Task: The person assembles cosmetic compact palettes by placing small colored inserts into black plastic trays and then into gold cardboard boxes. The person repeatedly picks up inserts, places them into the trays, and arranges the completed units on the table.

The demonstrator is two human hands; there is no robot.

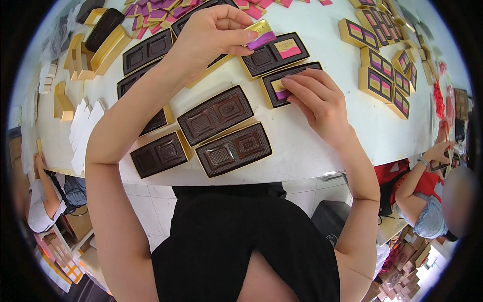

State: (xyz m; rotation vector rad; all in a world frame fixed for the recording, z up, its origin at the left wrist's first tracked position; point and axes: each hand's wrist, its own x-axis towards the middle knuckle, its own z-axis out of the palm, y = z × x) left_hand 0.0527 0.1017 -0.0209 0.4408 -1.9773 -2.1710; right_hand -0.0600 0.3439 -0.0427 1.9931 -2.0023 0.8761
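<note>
My left hand (214, 38) pinches a small flat gold-and-purple wrapped square (261, 35) above a gold-edged box with a dark brown two-well tray (260, 59). In that tray's right well sits a gold-and-pink wrapped square (288, 48). My right hand (319, 98) is closed at another gold-and-purple square (278, 88) in the left part of the nearer box (270, 103); the fingers cover much of that tray. Left of it, two boxes, an upper one (216, 116) and a lower one (234, 149), have bare wells.
More boxes with dark trays (160, 155) stand at the left. Loose pink and purple squares (156, 12) are heaped at the far edge. Filled boxes (378, 85) cluster at the right; gold box sleeves (80, 58) lie far left. Other people work at both sides.
</note>
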